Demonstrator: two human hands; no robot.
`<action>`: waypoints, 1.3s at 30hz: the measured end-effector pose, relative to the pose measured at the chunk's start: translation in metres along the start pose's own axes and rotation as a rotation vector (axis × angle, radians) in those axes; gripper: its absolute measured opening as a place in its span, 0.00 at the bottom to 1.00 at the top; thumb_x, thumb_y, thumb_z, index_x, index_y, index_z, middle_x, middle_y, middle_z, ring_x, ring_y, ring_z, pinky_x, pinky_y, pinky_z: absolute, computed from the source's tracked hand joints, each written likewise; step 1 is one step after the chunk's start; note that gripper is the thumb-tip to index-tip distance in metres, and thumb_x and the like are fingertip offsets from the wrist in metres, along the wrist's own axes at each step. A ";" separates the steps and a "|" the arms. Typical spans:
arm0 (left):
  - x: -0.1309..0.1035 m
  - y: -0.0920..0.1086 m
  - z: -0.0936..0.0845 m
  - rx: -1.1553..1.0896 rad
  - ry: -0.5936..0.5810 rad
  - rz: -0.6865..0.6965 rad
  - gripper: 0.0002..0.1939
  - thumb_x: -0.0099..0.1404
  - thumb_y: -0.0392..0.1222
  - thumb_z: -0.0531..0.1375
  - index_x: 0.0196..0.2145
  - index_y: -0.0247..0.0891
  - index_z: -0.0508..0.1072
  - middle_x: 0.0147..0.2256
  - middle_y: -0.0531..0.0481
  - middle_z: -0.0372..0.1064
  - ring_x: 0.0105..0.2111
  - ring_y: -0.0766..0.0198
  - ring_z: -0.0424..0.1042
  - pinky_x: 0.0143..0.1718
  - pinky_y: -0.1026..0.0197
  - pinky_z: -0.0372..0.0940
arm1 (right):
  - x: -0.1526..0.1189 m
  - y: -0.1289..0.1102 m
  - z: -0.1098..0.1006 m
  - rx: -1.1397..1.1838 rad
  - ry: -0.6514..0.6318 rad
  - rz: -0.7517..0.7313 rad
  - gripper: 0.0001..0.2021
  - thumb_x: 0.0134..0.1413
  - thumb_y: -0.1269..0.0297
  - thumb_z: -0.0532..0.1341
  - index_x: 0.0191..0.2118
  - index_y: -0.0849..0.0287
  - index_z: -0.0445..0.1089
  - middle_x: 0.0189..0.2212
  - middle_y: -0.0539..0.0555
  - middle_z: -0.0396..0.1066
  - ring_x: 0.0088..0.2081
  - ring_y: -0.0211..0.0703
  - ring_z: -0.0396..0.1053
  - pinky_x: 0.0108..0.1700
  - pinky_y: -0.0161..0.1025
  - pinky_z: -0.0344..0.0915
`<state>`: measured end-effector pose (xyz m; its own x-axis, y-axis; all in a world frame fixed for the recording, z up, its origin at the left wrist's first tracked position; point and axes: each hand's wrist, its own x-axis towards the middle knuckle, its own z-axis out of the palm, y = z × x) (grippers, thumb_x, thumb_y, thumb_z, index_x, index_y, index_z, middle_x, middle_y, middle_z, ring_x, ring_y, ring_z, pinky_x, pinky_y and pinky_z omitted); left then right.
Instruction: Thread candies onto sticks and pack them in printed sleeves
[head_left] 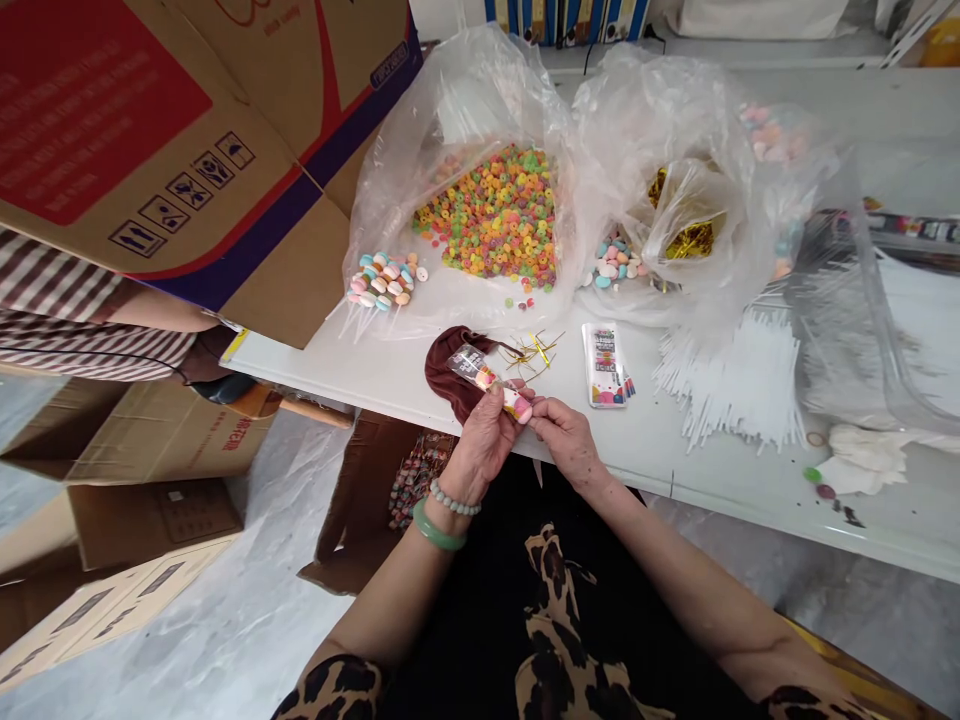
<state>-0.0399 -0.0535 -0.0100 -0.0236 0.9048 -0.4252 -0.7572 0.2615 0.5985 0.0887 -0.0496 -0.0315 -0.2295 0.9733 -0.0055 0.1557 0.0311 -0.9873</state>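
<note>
Near the table's front edge, my left hand [486, 437] is closed round a small printed clear wrapper [469, 364] with pink, white and orange candy inside. My right hand [564, 437] pinches the wrapper's lower right end, beside the left fingertips. A dark brown cloth [448, 372] lies behind and left of the wrapper. Gold twist ties [537, 349] are scattered just beyond my hands. To the right rests a stack of flat printed wrappers [604, 366]. Several candy sticks [382, 281] with pastel pieces lie at the left, on the plastic.
Behind are an open bag of ring candies [502, 215] and a bag with gold ties [690, 240]. White sticks [739, 375] lie at the right. A large carton [187, 130] stands at upper left, a person's striped sleeve [60, 280] beneath. An open box [364, 490] sits below the table.
</note>
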 end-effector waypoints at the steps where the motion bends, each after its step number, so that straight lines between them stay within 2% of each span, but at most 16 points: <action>1: -0.001 -0.003 0.001 -0.017 0.010 -0.026 0.16 0.64 0.51 0.61 0.38 0.33 0.74 0.34 0.45 0.74 0.36 0.64 0.74 0.45 0.61 0.68 | -0.001 0.000 0.001 -0.001 0.012 -0.008 0.08 0.56 0.61 0.57 0.28 0.55 0.70 0.29 0.48 0.73 0.32 0.40 0.69 0.37 0.36 0.64; 4: -0.003 -0.010 0.000 -0.037 0.030 -0.111 0.19 0.65 0.54 0.59 0.38 0.34 0.74 0.36 0.44 0.75 0.38 0.64 0.74 0.44 0.62 0.68 | -0.005 0.002 0.004 -0.189 0.084 -0.099 0.09 0.59 0.63 0.56 0.32 0.55 0.72 0.32 0.50 0.75 0.37 0.42 0.72 0.41 0.37 0.64; 7: -0.003 -0.014 -0.004 -0.021 0.037 -0.100 0.15 0.62 0.52 0.63 0.36 0.35 0.74 0.36 0.46 0.75 0.36 0.64 0.73 0.42 0.63 0.68 | -0.007 0.002 0.002 -0.394 0.111 -0.197 0.10 0.62 0.65 0.54 0.36 0.55 0.73 0.36 0.52 0.77 0.39 0.43 0.73 0.42 0.38 0.63; 11: -0.003 -0.014 -0.011 0.054 0.018 -0.046 0.14 0.58 0.49 0.67 0.34 0.35 0.75 0.34 0.49 0.74 0.35 0.65 0.73 0.40 0.63 0.67 | -0.005 -0.003 -0.003 -0.352 0.017 -0.205 0.09 0.63 0.63 0.54 0.40 0.53 0.72 0.38 0.52 0.77 0.39 0.42 0.73 0.43 0.37 0.64; 16: -0.006 -0.014 -0.010 0.153 -0.004 -0.027 0.16 0.57 0.50 0.67 0.33 0.34 0.75 0.33 0.48 0.74 0.34 0.64 0.72 0.41 0.59 0.67 | 0.000 0.000 -0.006 -0.292 0.012 -0.051 0.09 0.60 0.58 0.57 0.31 0.53 0.70 0.29 0.48 0.74 0.32 0.41 0.71 0.36 0.36 0.63; 22: -0.009 -0.031 0.002 0.209 0.099 0.097 0.15 0.54 0.50 0.68 0.30 0.34 0.75 0.30 0.51 0.73 0.32 0.66 0.70 0.40 0.61 0.65 | 0.001 0.005 0.004 -0.481 0.170 -0.145 0.12 0.61 0.59 0.53 0.28 0.55 0.67 0.24 0.51 0.70 0.27 0.40 0.66 0.33 0.36 0.58; 25: -0.011 -0.036 0.005 0.235 0.077 0.141 0.15 0.56 0.50 0.68 0.32 0.34 0.76 0.34 0.49 0.75 0.37 0.64 0.71 0.44 0.61 0.65 | 0.005 0.003 0.008 -0.406 0.233 -0.115 0.12 0.60 0.58 0.54 0.27 0.55 0.65 0.23 0.50 0.68 0.26 0.39 0.63 0.32 0.36 0.57; 29: -0.010 -0.019 0.002 0.250 -0.032 -0.008 0.20 0.58 0.53 0.65 0.42 0.35 0.76 0.40 0.44 0.76 0.37 0.61 0.74 0.44 0.58 0.66 | 0.013 0.000 0.003 -0.075 0.231 0.020 0.11 0.56 0.55 0.57 0.27 0.55 0.65 0.22 0.47 0.65 0.26 0.38 0.62 0.31 0.35 0.58; 32: -0.002 0.004 -0.003 0.190 0.055 0.018 0.19 0.58 0.51 0.66 0.43 0.39 0.73 0.42 0.45 0.75 0.36 0.62 0.75 0.43 0.56 0.68 | 0.014 -0.002 -0.001 0.070 0.109 0.063 0.13 0.52 0.54 0.60 0.24 0.56 0.64 0.19 0.45 0.60 0.24 0.37 0.57 0.28 0.34 0.57; 35: 0.009 0.019 -0.004 0.099 0.111 0.060 0.16 0.57 0.45 0.68 0.41 0.38 0.72 0.40 0.47 0.75 0.40 0.59 0.76 0.46 0.56 0.68 | 0.011 -0.004 -0.001 0.057 0.007 0.057 0.11 0.49 0.56 0.62 0.24 0.55 0.64 0.19 0.44 0.59 0.23 0.35 0.55 0.28 0.34 0.56; 39: 0.009 0.019 0.002 0.072 0.100 0.075 0.13 0.57 0.40 0.67 0.39 0.38 0.72 0.36 0.48 0.75 0.42 0.58 0.76 0.46 0.57 0.68 | 0.007 -0.001 0.000 -0.087 0.059 0.033 0.10 0.50 0.57 0.61 0.24 0.55 0.63 0.19 0.44 0.59 0.23 0.35 0.55 0.28 0.34 0.54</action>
<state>-0.0530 -0.0394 -0.0013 -0.1460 0.8856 -0.4409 -0.7021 0.2212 0.6769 0.0865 -0.0431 -0.0305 -0.1661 0.9858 -0.0261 0.2456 0.0158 -0.9692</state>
